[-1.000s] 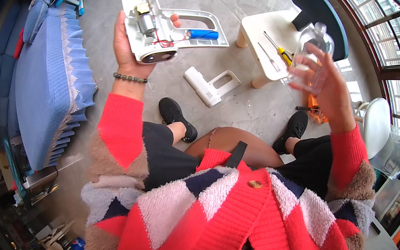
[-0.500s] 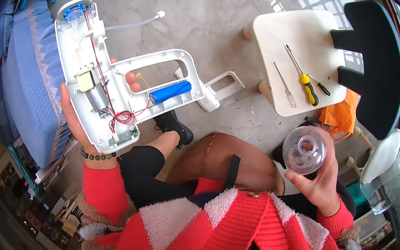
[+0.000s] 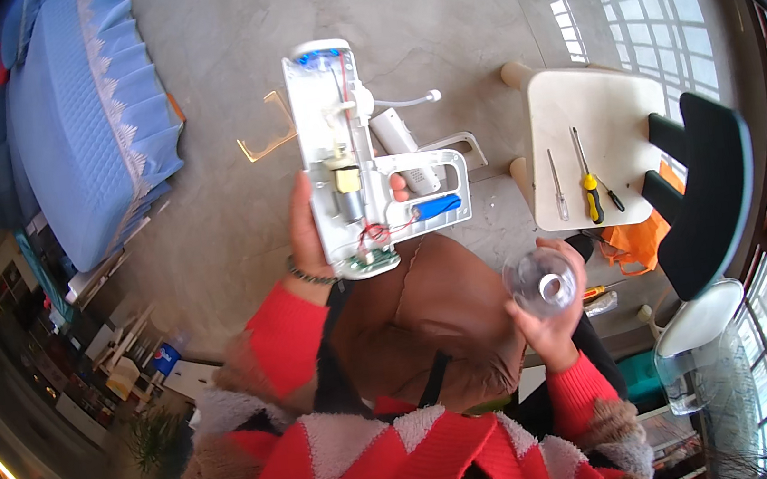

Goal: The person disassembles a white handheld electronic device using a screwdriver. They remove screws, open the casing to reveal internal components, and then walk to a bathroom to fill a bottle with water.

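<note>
My left hand (image 3: 304, 235) is closed around the opened white shell of a pistol-shaped handheld sprayer (image 3: 315, 119), its inside facing up. Within the shell are a metal motor (image 3: 351, 207), red wires (image 3: 371, 234), a blue cylindrical battery (image 3: 438, 207) and blue lights at the far end. A thin clear tube (image 3: 403, 101) with a white tip sticks out to the right. My right hand (image 3: 559, 329) grips a clear, round plastic container (image 3: 525, 285), its circular opening facing up. The fingers behind the shell are partly hidden.
Beyond the sprayer, a matching white shell (image 3: 400, 142) and a gold-coloured frame (image 3: 272, 144) lie on the floor. Several screwdrivers, including a yellow-black screwdriver (image 3: 593, 202), rest on a white chair seat (image 3: 615, 96). Nearby are a brown cushioned seat (image 3: 448, 298), an orange bag (image 3: 638, 242) and a blue-covered bed (image 3: 68, 125).
The sprayer shell has moved right and farther from me, looking smaller now. My right hand has shifted slightly left with the clear container. The view has turned, showing more floor on the left.
</note>
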Demonstrator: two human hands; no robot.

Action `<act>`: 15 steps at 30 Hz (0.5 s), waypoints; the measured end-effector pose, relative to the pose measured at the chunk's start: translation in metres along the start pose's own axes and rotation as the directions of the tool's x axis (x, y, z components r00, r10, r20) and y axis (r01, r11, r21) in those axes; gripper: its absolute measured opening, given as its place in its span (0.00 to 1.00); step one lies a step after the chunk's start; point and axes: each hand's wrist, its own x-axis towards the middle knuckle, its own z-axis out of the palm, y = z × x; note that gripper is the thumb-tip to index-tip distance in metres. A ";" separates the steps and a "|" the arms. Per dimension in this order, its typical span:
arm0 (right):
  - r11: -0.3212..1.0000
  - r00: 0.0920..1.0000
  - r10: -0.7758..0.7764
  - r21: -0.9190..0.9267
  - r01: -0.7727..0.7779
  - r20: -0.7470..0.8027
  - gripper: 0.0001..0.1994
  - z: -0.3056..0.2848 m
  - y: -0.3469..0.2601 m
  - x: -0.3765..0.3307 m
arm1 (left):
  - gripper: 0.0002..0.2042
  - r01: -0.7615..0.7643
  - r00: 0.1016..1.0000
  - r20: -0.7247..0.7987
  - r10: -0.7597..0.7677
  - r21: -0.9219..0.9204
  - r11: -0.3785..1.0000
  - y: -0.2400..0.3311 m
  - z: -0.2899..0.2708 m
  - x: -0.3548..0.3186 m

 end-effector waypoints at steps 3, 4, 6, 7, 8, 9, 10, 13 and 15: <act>0.981 0.998 -0.036 -0.189 0.044 0.043 0.40 0.010 0.024 -0.016 | 0.44 -0.099 0.989 0.108 0.105 -0.058 0.993 -0.007 -0.009 -0.012; 0.983 0.998 -0.058 -0.176 0.062 0.027 0.40 0.013 0.030 -0.024 | 0.42 -0.140 0.982 0.118 0.147 -0.068 0.988 -0.008 -0.009 -0.019; 0.972 1.000 -0.004 -0.235 0.003 -0.006 0.40 0.007 0.027 -0.046 | 0.42 -0.172 0.958 0.224 0.177 -0.042 0.984 -0.001 -0.003 -0.040; 0.952 0.999 0.040 -0.305 -0.038 -0.002 0.40 0.000 0.020 -0.057 | 0.42 -0.195 0.960 0.189 0.204 -0.067 0.979 0.001 0.002 -0.054; 0.942 1.000 0.030 -0.336 -0.028 0.000 0.40 -0.008 0.010 -0.068 | 0.42 -0.224 0.953 0.188 0.240 -0.100 0.969 0.003 0.010 -0.072; 0.920 1.000 0.013 -0.391 -0.015 -0.008 0.40 -0.015 -0.002 -0.077 | 0.42 -0.227 0.948 0.195 0.251 -0.138 0.964 0.007 0.018 -0.090; 0.886 1.000 0.005 -0.463 0.006 0.021 0.40 -0.025 -0.018 -0.083 | 0.46 -0.203 0.967 0.121 0.225 -0.166 0.965 0.012 0.028 -0.111; 0.867 0.998 0.000 -0.497 0.033 0.068 0.40 -0.048 -0.069 -0.089 | 0.45 -0.218 0.958 0.159 0.240 -0.145 0.965 0.039 0.058 -0.173; 0.822 0.994 -0.024 -0.564 0.080 0.105 0.40 -0.053 -0.109 -0.081 | 0.45 -0.258 0.934 0.218 0.283 -0.136 0.957 0.069 0.075 -0.213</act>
